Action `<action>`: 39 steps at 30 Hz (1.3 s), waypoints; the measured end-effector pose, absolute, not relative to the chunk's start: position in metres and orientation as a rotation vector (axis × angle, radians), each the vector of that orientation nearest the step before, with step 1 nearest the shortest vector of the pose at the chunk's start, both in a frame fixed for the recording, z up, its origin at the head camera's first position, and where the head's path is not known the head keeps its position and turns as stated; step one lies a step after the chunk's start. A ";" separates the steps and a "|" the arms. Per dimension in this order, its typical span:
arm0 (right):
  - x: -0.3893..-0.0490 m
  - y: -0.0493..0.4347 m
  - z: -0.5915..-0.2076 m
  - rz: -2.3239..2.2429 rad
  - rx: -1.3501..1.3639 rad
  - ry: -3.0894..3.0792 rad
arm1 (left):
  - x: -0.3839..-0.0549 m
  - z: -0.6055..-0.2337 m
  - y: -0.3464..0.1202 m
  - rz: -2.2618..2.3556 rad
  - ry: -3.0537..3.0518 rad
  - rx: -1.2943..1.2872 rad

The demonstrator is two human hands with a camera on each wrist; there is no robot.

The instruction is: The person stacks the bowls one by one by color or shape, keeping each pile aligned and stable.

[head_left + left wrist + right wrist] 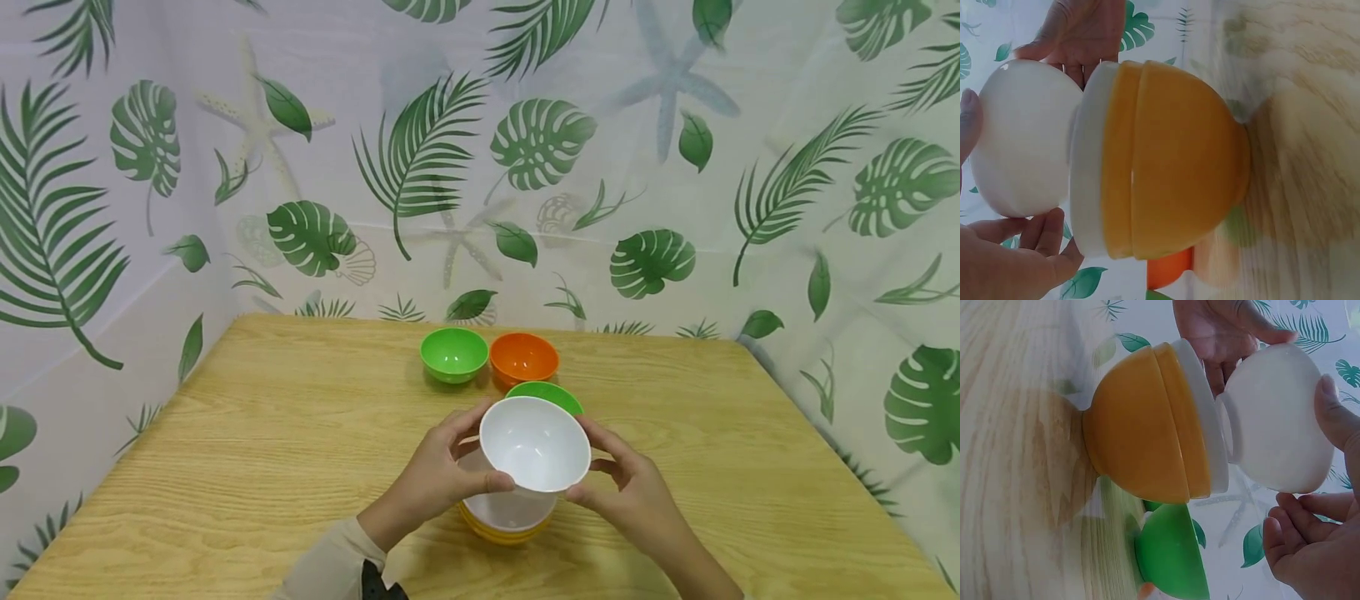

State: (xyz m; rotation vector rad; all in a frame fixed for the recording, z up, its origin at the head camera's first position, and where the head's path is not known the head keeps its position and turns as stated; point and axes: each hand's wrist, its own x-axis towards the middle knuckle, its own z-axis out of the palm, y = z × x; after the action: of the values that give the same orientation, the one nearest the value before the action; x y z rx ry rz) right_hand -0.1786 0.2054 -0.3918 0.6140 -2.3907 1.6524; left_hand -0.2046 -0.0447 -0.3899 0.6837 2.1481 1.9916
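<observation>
Both hands hold a white bowl, tilted, just over a stack of bowls. My left hand grips its left side, thumb at the near rim; my right hand grips the right side the same way. Below it, the stack shows a white bowl nested on top of two yellow-orange bowls. In the right wrist view the foot of the held white bowl is right at the rim of the stacked white bowl.
Behind the stack stands a green bowl, partly hidden by the held one. Farther back are another green bowl and an orange bowl, side by side. The wooden table meets a leaf-patterned cloth backdrop behind.
</observation>
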 end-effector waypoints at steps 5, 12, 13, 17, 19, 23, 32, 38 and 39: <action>-0.180 0.202 -0.397 1.606 0.704 -2.408 | -0.206 -0.395 -0.053 1.915 2.239 0.736; -0.181 0.199 -0.398 1.448 0.721 -2.493 | -0.208 -0.400 -0.062 1.844 2.307 0.742; -0.181 0.199 -0.398 1.421 0.720 -2.510 | -0.208 -0.400 -0.062 1.834 2.313 0.740; -0.182 0.199 -0.400 1.337 0.722 -2.565 | -0.209 -0.406 -0.063 1.804 2.333 0.741; -0.183 0.199 -0.403 1.319 0.718 -2.575 | -0.209 -0.409 -0.064 1.788 2.350 0.745; -0.185 0.196 -0.408 1.316 0.726 -2.581 | -0.206 -0.413 -0.066 1.770 2.374 0.728; -0.186 0.191 -0.413 1.293 0.724 -2.602 | -0.206 -0.423 -0.070 1.754 2.389 0.738; -0.186 0.193 -0.415 1.273 0.721 -2.607 | -0.207 -0.425 -0.069 1.733 2.399 0.753; -0.186 0.194 -0.416 1.273 0.722 -2.607 | -0.207 -0.425 -0.069 1.730 2.400 0.754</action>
State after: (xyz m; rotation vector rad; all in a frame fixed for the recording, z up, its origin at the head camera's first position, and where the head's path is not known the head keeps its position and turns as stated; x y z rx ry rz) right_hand -0.1857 0.1936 -0.4159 0.7219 -2.6066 1.2732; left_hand -0.2075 -0.0690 -0.4248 0.7545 2.3996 1.7301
